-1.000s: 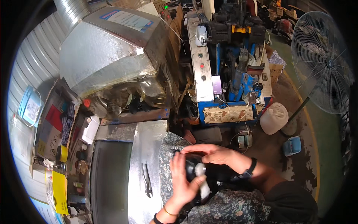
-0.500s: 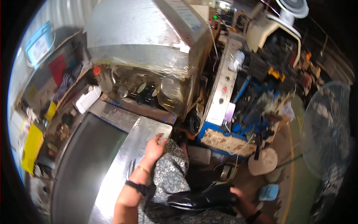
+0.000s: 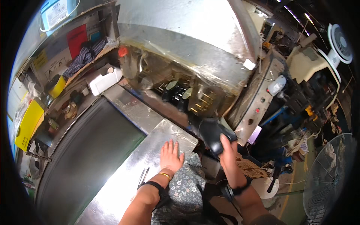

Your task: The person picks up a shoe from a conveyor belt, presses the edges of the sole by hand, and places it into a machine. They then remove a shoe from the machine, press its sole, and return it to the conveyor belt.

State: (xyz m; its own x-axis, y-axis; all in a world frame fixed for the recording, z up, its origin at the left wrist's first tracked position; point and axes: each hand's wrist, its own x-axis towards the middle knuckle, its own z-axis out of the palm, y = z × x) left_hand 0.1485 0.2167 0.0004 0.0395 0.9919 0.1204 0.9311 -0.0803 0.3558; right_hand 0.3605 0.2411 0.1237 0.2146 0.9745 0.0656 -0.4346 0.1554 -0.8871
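Note:
My left hand [image 3: 171, 157] lies flat on the metal tabletop [image 3: 180, 138], fingers stretched out and nothing in its grasp. In my right hand [image 3: 227, 153] is a glossy black boot [image 3: 214, 135], held up in front of the machine, to the right of the tabletop's corner. Its far end is blurred. Beside my left forearm, a thin metal tool [image 3: 143, 177] lies on the tabletop. Deeper in, black shoes [image 3: 176, 93] stand inside the machine's opening, under the metal hood [image 3: 180, 41].
A dark conveyor belt [image 3: 86, 150] runs along the left of the tabletop. Shelves there hold a white container [image 3: 105, 80] and a yellow bin [image 3: 58, 86]. On the right are a control panel [image 3: 258, 101] with buttons, a cluttered rack and a large fan [image 3: 330, 180].
My right hand has lifted the black boot from my lap up and forward to the machine. My left hand has spread its fingers flat on the tabletop. The view has swung right.

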